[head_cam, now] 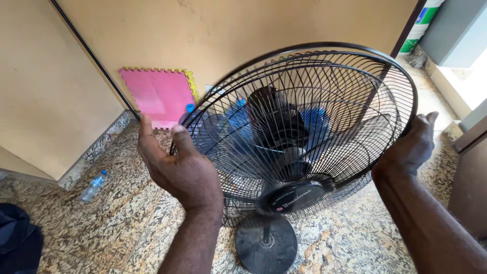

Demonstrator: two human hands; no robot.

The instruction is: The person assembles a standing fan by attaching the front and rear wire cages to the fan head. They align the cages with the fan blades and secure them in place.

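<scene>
A black standing fan with a round wire cage fills the middle of the head view, tilted toward me. Dark blades and a black hub cap show through the wires. My left hand grips the cage's left rim, thumb over the wires. My right hand holds the right rim. The fan's round black base rests on the speckled stone floor below.
A pink foam mat with a yellow edge leans on the tan wall behind the fan. A clear plastic bottle lies at the left skirting. Dark cloth sits bottom left. A bucket stands top right.
</scene>
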